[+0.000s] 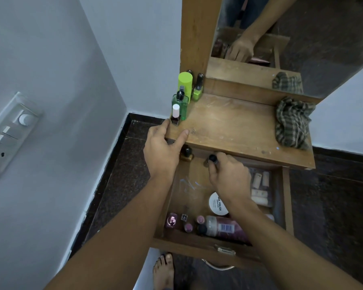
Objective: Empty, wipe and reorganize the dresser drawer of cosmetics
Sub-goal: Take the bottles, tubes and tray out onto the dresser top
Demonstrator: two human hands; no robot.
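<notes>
**Head view, looking down.** A wooden dresser top [228, 126] is shown with its drawer [288, 197] pulled out below the front edge.

- **Left hand:** The left forearm is extended to the front-left corner of the top, and the left hand [162, 149] is laid over that corner, palm down. Its fingers are spread and uncurled, and nothing is gripped. The thumb is pressed flat on the surface beside the front edge. The index finger is stretched along the left edge to the base of a dark nail polish bottle with a pale pink cap [175, 116]. Whether the fingertip touches the glass cannot be told.
- **Right hand:** The right forearm is angled across the drawer from the near right. The right hand [228, 176] is lowered into the far-left part of the drawer, knuckles up. Its fingers are curled round a small black-capped bottle [212, 159], of which little more than the cap is visible.
- **Drawer:** A second black-capped bottle [187, 152] stands in the far-left corner, partly under the top's front edge. Small pink bottles [171, 220] and a pink bottle with a barcode [228, 227], on its side, lie along the near wall. A white tub lettered "NAIL POLISH" [217, 204] lies mid-drawer, partly covered by the right wrist.
- **Dresser top:** A lime-green cylinder [185, 82], a green nail polish bottle [197, 92] and a clear green spray bottle [180, 106] are grouped along the left edge. A checked cloth [291, 122] is bunched at the right edge.
</notes>
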